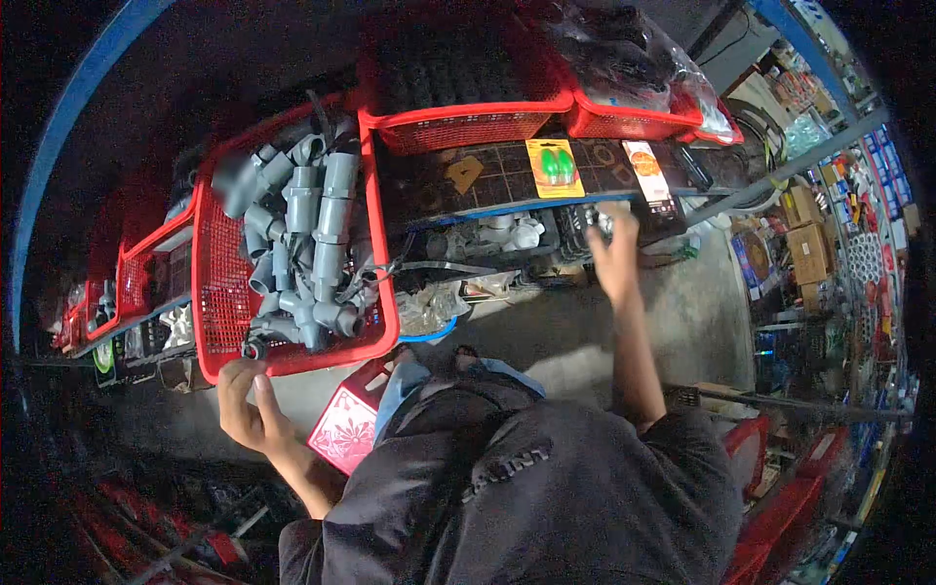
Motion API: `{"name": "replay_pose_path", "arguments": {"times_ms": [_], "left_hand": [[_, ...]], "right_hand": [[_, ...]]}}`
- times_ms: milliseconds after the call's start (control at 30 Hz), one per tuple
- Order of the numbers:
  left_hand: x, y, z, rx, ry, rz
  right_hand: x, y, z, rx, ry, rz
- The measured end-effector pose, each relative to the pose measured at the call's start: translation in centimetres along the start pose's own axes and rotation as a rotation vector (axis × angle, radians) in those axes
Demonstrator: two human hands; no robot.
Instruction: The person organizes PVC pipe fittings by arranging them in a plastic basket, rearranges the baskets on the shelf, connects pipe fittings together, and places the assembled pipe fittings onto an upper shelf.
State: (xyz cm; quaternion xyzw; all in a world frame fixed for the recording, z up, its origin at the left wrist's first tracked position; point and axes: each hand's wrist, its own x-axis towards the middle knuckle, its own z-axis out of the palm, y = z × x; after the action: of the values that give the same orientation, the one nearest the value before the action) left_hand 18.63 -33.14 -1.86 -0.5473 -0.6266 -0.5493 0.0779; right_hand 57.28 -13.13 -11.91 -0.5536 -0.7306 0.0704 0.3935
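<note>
Below the front left corner of a red plastic basket [385,331], my left hand [252,409] has its fingers curled, with the thumb close to them. A small dark ring-shaped piece [253,348] shows at those fingertips; whether they hold it or the rim is hard to see. Grey plastic pipe fittings [331,224] are heaped inside this basket. My right hand [616,249] reaches to the shelf edge at the right, its fingers blurred. Something small and shiny lies by its fingertips, too unclear to name. Above it sits a yellow blister pack [554,168] with green pieces.
More red baskets [468,127] stand at the back of the shelf. A white-and-orange packet [645,171] and a black pen-like item [695,168] lie at the right. Below is a lower shelf with grey fittings [497,234]. A pink patterned stool [346,429] stands by my legs.
</note>
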Motion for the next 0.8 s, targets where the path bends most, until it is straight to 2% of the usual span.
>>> {"name": "replay_pose_path", "arguments": {"times_ms": [67,133,167,233,267,333,367,433,500,567,600,667,700,767,800], "left_hand": [[0.5,-0.9,-0.2,-0.021,-0.009,-0.011],[1.1,-1.9,-0.4,0.03,-0.041,0.05],[1.5,-2.2,-0.4,0.026,-0.048,0.051],[2.3,-2.8,-0.7,0.052,-0.015,0.035],[2.7,-3.5,-1.0,0.038,-0.051,0.015],[3.4,-4.6,-1.3,0.032,-0.042,0.012],[3.7,-5.1,-1.5,0.03,-0.031,0.009],[4.1,-5.9,-1.9,-0.011,-0.006,0.05],[4.1,-6.9,-2.5,-0.016,0.012,-0.01],[4.3,-7.1,-3.2,0.031,0.017,-0.017],[4.2,-7.4,-3.5,0.058,0.035,0.005],[3.6,-8.2,-4.5,0.066,0.054,-0.038],[3.2,-8.5,-5.0,0.065,0.063,-0.079],[2.8,-8.7,-6.1,0.079,0.062,-0.097],[2.6,-8.6,-6.4,0.111,0.072,-0.099]], "right_hand": [[-2.2,-1.4,0.5,0.098,-0.042,-0.028],[-3.8,-3.6,0.2,0.208,-0.113,0.073],[-4.3,-3.5,0.0,0.142,-0.123,0.014],[-4.9,-3.9,-0.8,0.222,-0.234,0.156],[-4.8,-4.3,-1.3,0.247,-0.239,0.149],[-5.5,-1.7,-1.2,0.161,-0.058,0.019],[-4.7,-1.4,-2.0,-0.001,-0.101,0.146],[-3.7,1.3,-2.4,0.039,-0.058,0.196],[-1.5,1.8,-3.0,-0.118,0.079,0.014],[1.1,4.0,-3.0,-0.39,0.08,-0.058],[2.5,5.0,-2.9,-0.416,0.147,-0.186],[4.3,6.7,-2.5,-0.558,0.087,-0.06],[4.9,7.3,-1.7,-0.609,0.158,-0.042],[6.1,7.4,-0.4,-0.795,0.151,0.05],[7.0,6.1,-0.1,-0.873,0.003,0.241]]}}
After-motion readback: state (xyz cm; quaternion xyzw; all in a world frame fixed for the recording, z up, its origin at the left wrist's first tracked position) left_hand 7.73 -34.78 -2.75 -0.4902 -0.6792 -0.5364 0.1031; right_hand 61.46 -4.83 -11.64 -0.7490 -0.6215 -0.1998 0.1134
